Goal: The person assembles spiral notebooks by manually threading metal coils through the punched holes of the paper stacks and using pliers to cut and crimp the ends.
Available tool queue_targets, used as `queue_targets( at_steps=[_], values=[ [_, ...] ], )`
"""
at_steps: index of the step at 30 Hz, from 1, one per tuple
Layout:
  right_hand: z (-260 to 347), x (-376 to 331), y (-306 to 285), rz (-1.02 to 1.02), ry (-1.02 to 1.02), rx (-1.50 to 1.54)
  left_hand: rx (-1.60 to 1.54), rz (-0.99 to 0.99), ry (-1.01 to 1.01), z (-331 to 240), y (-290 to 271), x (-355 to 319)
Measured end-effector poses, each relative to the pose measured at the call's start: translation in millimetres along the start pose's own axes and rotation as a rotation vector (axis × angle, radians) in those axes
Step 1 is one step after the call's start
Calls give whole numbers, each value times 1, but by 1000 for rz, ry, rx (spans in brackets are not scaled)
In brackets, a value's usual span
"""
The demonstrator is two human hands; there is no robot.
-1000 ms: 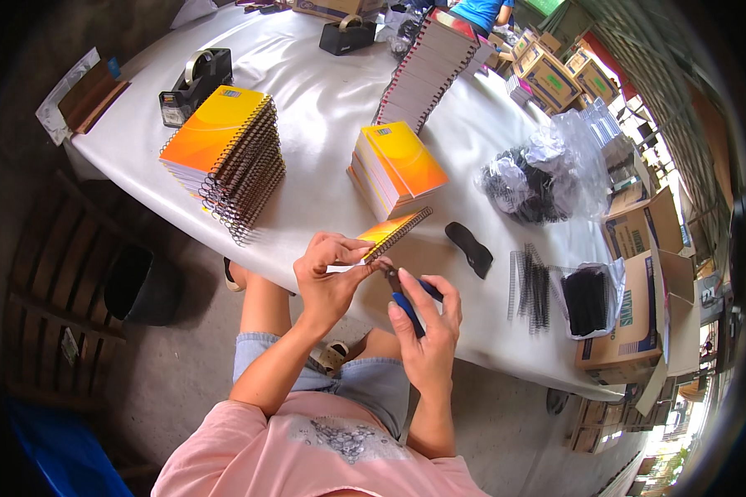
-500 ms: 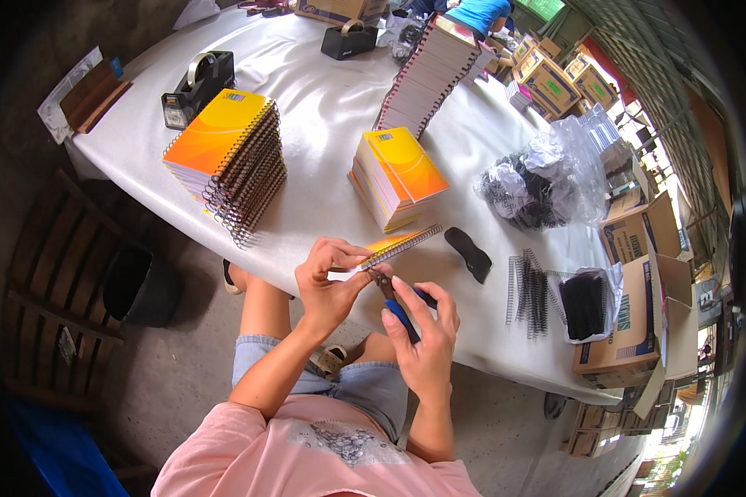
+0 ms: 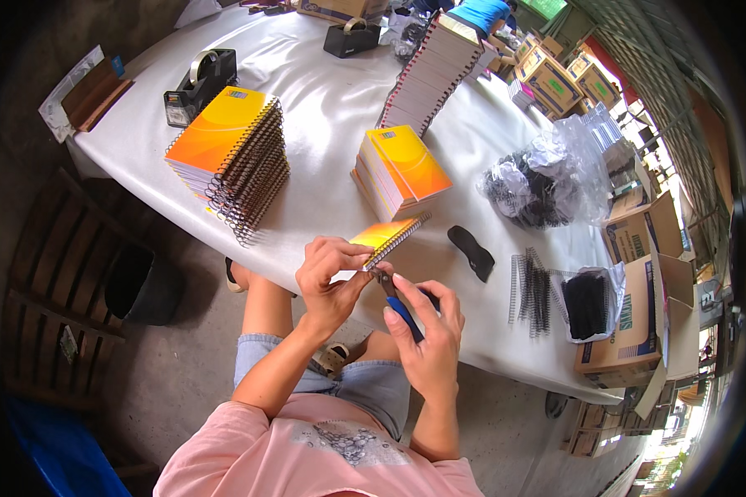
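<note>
Two hands meet just off the near edge of the desk (image 3: pixel 323 108), where I work on one small spiral notebook (image 3: pixel 387 238). My left hand (image 3: pixel 327 277) pinches the notebook's near corner, thumb above and fingers below, so the wire binding juts clear toward my other grip. My right hand (image 3: pixel 427 331) is clenched around blue-handled pliers (image 3: pixel 399 306), their nose set at the end of the spiral, seemingly so the wire tip can be bent in; whether the nose has bitten the wire is too small to tell.

Just beyond my left grip stands a tall stack of bound notebooks (image 3: pixel 232 153), spirals facing me, with a tape dispenser (image 3: pixel 199 79) behind it. Straight ahead of the notebook lies a smaller stack of orange-covered pads (image 3: pixel 399 170), within easy reach. Beyond my right grip rest a dark flat tool (image 3: pixel 471 253), a row of loose black wire coils (image 3: pixel 530 290) and a plastic bag of more coils (image 3: pixel 547 178), laid out, I judge, as supply on the working side.
</note>
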State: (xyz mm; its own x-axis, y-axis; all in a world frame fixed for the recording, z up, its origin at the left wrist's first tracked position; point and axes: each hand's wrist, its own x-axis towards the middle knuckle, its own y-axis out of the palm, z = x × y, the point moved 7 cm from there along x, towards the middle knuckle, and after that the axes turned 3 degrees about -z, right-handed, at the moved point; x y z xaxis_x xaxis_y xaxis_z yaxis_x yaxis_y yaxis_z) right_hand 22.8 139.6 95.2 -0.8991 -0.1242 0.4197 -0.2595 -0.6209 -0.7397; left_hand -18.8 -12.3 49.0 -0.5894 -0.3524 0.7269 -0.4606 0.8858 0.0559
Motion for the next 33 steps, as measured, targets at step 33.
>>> queue_targets(
  at_steps=[33],
  values=[
    [-154, -40, -11, 136, 384, -608, -745, -241, -653, 13, -19, 6]
  ],
)
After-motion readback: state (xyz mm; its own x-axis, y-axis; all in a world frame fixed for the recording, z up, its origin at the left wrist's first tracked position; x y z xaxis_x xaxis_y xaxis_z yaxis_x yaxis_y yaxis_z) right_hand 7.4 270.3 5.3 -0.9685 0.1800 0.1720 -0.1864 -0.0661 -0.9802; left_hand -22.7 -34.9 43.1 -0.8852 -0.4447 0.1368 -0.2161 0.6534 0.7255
